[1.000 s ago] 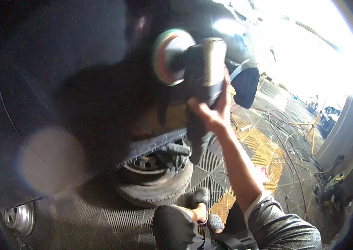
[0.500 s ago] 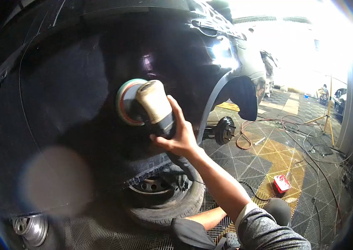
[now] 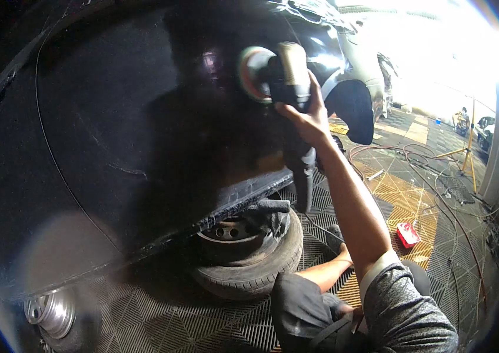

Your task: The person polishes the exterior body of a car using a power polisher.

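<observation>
My right hand (image 3: 311, 112) is wrapped round the black body of a polisher (image 3: 290, 88) with a worn tan head. Its round pad (image 3: 255, 75), edged in green and orange, faces the dark car's side panel (image 3: 214, 100) and appears to touch it; the pad's outline is blurred. Below the hand hangs the tool's long black rear end (image 3: 302, 176), with a cord running from it towards the floor. I cannot see my left hand.
A tyre (image 3: 249, 273) lies on the tiled floor under the car's sill, with a dark cloth (image 3: 270, 215) on it. Farther right are a red container (image 3: 407, 235), hoses (image 3: 432, 188) and a yellow stand (image 3: 469, 162). A silver wheel (image 3: 52, 312) sits at lower left.
My right hand has carried the polisher up and to the right along the panel. The view has also shifted slightly.
</observation>
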Demonstrator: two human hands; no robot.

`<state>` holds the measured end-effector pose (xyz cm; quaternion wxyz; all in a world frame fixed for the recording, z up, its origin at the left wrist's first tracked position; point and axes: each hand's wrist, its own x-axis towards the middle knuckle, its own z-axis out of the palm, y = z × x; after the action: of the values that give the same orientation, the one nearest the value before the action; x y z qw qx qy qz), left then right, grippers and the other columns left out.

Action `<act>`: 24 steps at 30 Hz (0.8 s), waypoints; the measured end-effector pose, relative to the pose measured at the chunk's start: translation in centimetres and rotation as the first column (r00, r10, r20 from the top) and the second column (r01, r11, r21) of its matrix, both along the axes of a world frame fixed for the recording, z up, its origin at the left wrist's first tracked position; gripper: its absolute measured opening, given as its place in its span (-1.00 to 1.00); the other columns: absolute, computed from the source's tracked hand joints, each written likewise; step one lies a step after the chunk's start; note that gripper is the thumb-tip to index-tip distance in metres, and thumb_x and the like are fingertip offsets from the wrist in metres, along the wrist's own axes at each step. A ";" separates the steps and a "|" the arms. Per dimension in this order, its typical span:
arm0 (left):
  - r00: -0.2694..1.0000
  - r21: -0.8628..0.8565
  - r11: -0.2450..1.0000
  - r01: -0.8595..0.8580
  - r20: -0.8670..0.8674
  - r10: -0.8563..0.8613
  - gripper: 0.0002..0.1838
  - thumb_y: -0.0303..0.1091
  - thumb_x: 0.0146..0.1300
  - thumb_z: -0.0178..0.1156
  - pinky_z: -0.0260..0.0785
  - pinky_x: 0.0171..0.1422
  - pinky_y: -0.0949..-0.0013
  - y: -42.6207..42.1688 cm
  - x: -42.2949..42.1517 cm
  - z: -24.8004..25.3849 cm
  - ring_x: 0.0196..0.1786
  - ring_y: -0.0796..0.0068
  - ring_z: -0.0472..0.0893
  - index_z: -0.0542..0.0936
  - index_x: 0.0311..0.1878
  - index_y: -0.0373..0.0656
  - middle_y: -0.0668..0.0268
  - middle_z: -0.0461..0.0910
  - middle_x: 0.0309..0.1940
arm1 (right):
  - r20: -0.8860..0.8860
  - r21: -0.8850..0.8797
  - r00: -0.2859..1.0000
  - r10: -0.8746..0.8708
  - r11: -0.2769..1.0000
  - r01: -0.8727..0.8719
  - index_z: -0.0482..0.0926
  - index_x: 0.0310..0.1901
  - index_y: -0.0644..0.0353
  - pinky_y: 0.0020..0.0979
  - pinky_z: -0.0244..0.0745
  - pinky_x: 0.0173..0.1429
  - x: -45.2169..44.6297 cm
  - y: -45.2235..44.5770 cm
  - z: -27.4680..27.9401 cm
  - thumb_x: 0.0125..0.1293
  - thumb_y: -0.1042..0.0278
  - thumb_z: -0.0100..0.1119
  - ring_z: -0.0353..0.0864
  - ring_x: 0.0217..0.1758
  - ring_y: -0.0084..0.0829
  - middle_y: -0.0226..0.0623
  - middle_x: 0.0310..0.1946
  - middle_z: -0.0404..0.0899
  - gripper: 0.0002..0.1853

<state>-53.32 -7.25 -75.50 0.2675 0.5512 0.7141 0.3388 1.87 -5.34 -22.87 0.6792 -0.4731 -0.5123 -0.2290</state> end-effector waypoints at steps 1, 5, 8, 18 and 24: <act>1.000 0.007 1.000 0.019 -0.001 -0.019 -0.08 -0.32 0.23 0.41 0.26 0.54 -0.09 0.8 0.1 -0.1 0.42 -0.09 0.44 0.15 0.59 -0.20 -0.07 0.34 0.46 | 0.062 0.012 0.998 0.031 0.999 -0.032 0.09 0.59 -0.03 -0.17 0.41 0.47 -0.9 0.7 -0.1 -0.07 0.08 0.63 0.51 0.40 -0.09 0.06 0.36 0.48 0.20; 1.000 0.001 1.000 0.000 -0.014 0.000 -0.08 -0.34 0.23 0.41 0.25 0.55 -0.08 1.9 -0.9 0.0 0.42 -0.09 0.43 0.14 0.59 -0.20 -0.07 0.33 0.47 | 0.243 -0.097 0.960 0.137 0.988 -0.117 0.07 0.60 0.05 -0.16 0.33 0.55 -7.2 0.3 -0.1 -0.11 0.12 0.62 0.43 0.49 -0.04 0.08 0.43 0.41 0.23; 0.999 0.002 1.000 -0.027 -0.035 0.027 -0.08 -0.34 0.23 0.41 0.25 0.55 -0.08 2.1 -0.6 0.7 0.42 -0.08 0.43 0.14 0.59 -0.20 -0.06 0.33 0.47 | 0.261 -0.124 0.918 0.298 0.953 -0.275 0.07 0.60 0.11 -0.16 0.23 0.61 -10.1 1.7 -1.2 -0.10 0.16 0.62 0.36 0.55 -0.06 0.06 0.48 0.35 0.22; 0.970 -0.036 0.973 -0.227 -0.095 0.222 -0.07 -0.37 0.22 0.41 0.24 0.56 -0.08 -0.5 0.5 1.4 0.44 -0.07 0.42 0.14 0.60 -0.21 -0.06 0.32 0.48 | 0.205 -0.144 0.870 0.448 0.893 -0.426 0.05 0.61 0.10 -0.17 0.31 0.57 -3.1 0.9 -2.5 -0.10 0.19 0.58 0.41 0.51 -0.04 0.10 0.47 0.36 0.22; 0.938 0.140 0.948 -0.286 -0.161 0.307 -0.06 -0.38 0.21 0.41 0.23 0.57 -0.07 -3.4 -0.5 1.3 0.45 -0.07 0.41 0.13 0.60 -0.21 -0.06 0.31 0.49 | 0.206 0.005 0.963 0.173 0.984 -0.178 0.00 0.63 -0.07 -0.06 0.50 0.40 6.6 -0.7 -3.8 -0.12 0.22 0.56 0.62 0.27 0.13 0.18 0.21 0.58 0.25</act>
<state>-53.84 -10.68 -74.15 0.1157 0.4799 0.7897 0.3643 8.51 -6.00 -26.71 0.6458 -0.3919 -0.6168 -0.2214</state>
